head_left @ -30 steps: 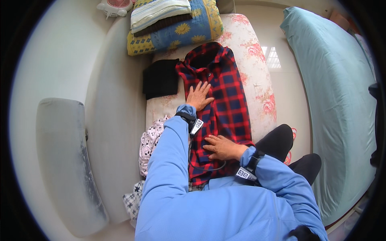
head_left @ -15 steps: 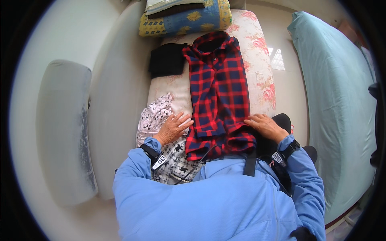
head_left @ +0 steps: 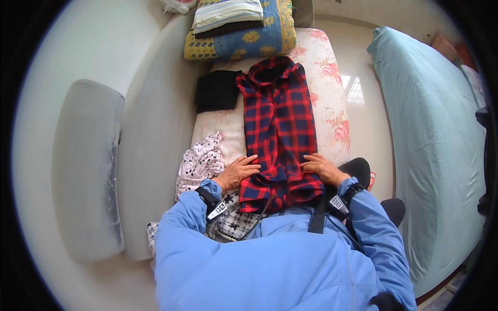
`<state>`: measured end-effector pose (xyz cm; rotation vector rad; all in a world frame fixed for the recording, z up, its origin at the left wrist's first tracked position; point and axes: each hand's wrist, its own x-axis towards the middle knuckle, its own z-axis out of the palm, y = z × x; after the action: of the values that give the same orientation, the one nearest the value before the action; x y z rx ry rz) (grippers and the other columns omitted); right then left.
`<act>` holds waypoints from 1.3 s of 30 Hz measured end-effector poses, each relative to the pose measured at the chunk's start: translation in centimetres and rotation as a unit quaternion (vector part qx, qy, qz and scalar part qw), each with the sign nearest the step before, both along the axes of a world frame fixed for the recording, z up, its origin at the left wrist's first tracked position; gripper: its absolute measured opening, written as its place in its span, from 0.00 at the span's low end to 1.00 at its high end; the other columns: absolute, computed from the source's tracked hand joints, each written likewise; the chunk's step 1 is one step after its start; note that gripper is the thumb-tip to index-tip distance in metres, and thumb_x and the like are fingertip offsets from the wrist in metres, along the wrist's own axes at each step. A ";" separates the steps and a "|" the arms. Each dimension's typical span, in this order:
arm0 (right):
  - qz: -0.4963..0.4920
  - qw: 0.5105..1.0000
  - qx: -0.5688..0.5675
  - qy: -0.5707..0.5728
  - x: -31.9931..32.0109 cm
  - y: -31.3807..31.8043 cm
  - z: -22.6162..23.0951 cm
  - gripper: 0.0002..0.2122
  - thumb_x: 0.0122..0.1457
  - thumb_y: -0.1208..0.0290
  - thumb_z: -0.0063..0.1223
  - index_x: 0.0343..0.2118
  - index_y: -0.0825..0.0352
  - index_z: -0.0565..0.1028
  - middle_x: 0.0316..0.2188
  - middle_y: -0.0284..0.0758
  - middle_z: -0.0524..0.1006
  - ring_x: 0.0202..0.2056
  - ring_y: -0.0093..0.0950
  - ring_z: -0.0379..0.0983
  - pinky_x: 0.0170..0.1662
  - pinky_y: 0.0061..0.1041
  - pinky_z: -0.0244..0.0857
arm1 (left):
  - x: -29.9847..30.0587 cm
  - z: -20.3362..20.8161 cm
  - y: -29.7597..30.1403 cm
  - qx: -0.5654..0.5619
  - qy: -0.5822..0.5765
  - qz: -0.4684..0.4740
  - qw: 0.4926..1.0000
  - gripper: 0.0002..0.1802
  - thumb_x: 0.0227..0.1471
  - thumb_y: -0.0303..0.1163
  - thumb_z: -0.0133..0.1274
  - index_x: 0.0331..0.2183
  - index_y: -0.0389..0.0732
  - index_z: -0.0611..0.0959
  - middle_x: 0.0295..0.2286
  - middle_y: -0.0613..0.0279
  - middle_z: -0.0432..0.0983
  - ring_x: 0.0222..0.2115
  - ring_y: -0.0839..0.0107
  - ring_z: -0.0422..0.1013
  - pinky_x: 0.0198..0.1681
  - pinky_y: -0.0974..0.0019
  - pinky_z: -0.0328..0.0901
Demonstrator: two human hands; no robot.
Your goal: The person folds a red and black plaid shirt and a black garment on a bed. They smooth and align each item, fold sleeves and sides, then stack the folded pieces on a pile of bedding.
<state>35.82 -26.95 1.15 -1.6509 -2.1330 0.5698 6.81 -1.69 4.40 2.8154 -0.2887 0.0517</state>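
Note:
A red and navy plaid shirt [head_left: 280, 119] lies lengthwise in front of me, sides folded in and collar at the far end. My left hand [head_left: 237, 173] rests on its left edge near the hem, fingers stretched out over the cloth. Across from it, my right hand [head_left: 323, 169] touches the right edge, its fingers also extended and apart. The shirt's near end is bunched and wrinkled against my lap. Beside my left wrist are a pale pink patterned cloth [head_left: 199, 163] and a black-and-white patterned cloth [head_left: 233, 220], the latter partly under my sleeve.
Under the shirt is a floral-covered cushioned seat [head_left: 332, 98]. A folded black garment [head_left: 217, 91] lies left of the collar. Farther back sits a blue-yellow quilt [head_left: 249, 41] with folded clothes [head_left: 228, 15] on top. A grey backrest [head_left: 155, 129] borders the left; a teal-covered piece of furniture [head_left: 430, 140] stands right.
My hands have come closer together, pressing in on the shirt's two sides near the hem. The shirt looks narrower there. The whole view has tilted slightly, so things sit lower.

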 end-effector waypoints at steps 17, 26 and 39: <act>-0.383 0.638 -0.133 0.654 4.6 4.9 0.3 0.24 0.56 0.63 0.58 0.52 0.70 0.68 0.46 0.37 0.75 0.45 0.28 0.72 0.49 0.27 0.68 | 7.6 -4.6 4.5 -0.660 0.026 0.505 0.556 0.31 0.53 0.47 0.56 0.49 0.31 0.74 0.43 0.53 0.76 0.41 0.65 0.74 0.47 0.64 0.68; -0.329 0.646 -0.040 0.687 4.4 6.0 -1.2 0.19 0.57 0.71 0.56 0.49 0.73 0.69 0.44 0.37 0.76 0.44 0.25 0.72 0.51 0.24 0.66 | 8.0 -4.9 5.2 -0.703 -0.059 0.431 0.563 0.20 0.53 0.34 0.57 0.46 0.36 0.76 0.40 0.58 0.77 0.40 0.70 0.73 0.45 0.64 0.70; -0.280 0.595 -0.120 0.743 5.1 7.2 -0.3 0.17 0.58 0.70 0.55 0.48 0.72 0.71 0.43 0.37 0.77 0.43 0.26 0.74 0.50 0.27 0.67 | 8.3 -7.0 7.3 -0.910 -0.002 0.229 0.345 0.26 0.60 0.44 0.45 0.55 0.40 0.68 0.52 0.55 0.68 0.51 0.60 0.67 0.57 0.54 0.61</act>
<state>40.89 -19.79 0.86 -0.9822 -0.2727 1.3438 15.11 5.58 -2.56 0.4496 0.4211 0.2755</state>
